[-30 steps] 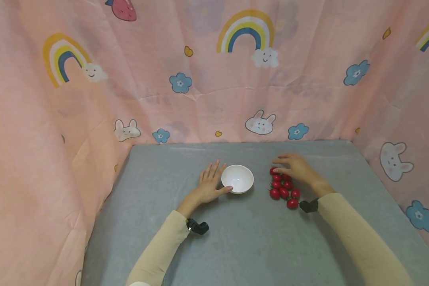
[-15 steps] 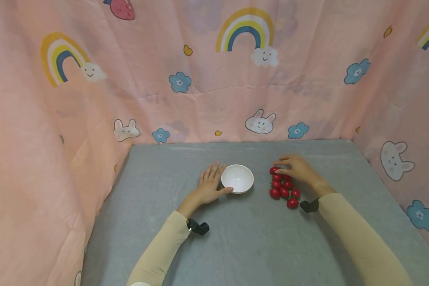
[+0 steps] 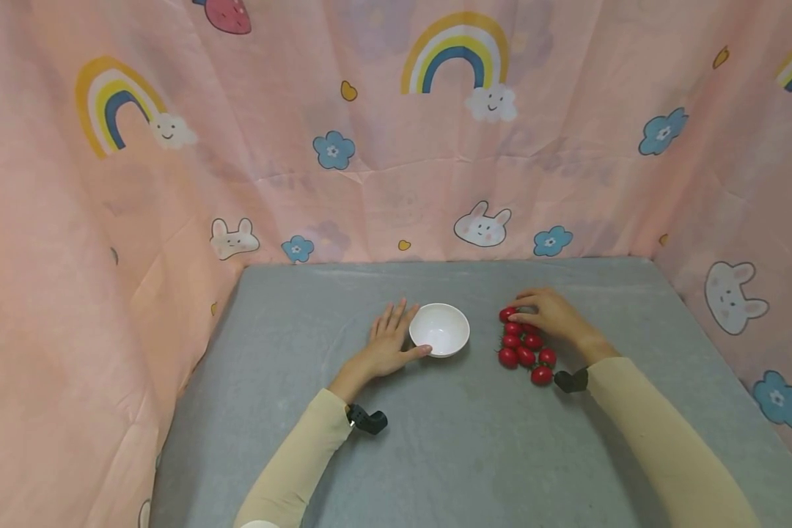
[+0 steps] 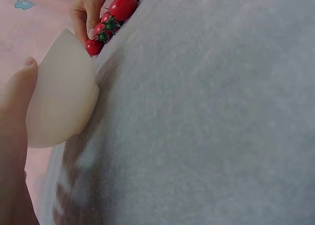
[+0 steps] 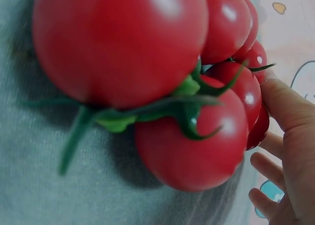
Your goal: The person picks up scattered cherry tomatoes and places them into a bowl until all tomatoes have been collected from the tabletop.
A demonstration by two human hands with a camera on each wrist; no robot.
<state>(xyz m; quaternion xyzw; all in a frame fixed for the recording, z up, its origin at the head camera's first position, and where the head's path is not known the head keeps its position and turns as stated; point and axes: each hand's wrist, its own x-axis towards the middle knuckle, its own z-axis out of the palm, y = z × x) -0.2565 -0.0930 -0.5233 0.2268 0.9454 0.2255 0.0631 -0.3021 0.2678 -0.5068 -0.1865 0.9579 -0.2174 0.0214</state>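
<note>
1. Head view: nearest stood the two light sleeves, over the grey table.
2. The left hand lay beside the white bowl, fingers straight, thumb on the near rim. It was not clenched; it steadied rather than clutched, in my judgement.
3. The bowl stood upright on the table, left of the tomatoes, which sat bunched together.
4. Beyond most of the bunch, the right hand pinched the far tomato between thumb and finger. That fruit sat at the far end of the bunch; firmness of grip could not be told.
5. Farthest off hung the pink curtain.
6. Handling, as judged: the pinch called for light, even pressure on opposite sides of the fruit, fingertips clear of its neighbours. The left thumb needed only gentle contact, lest the bowl tip.
7. Comparison of views: the left wrist view showed the bowl's foot, concealed from above. The right wrist view disclosed green stems in detail, and the right hand's spare fingers held off the fruit. Only the head view showed the bowl's inside.
</note>
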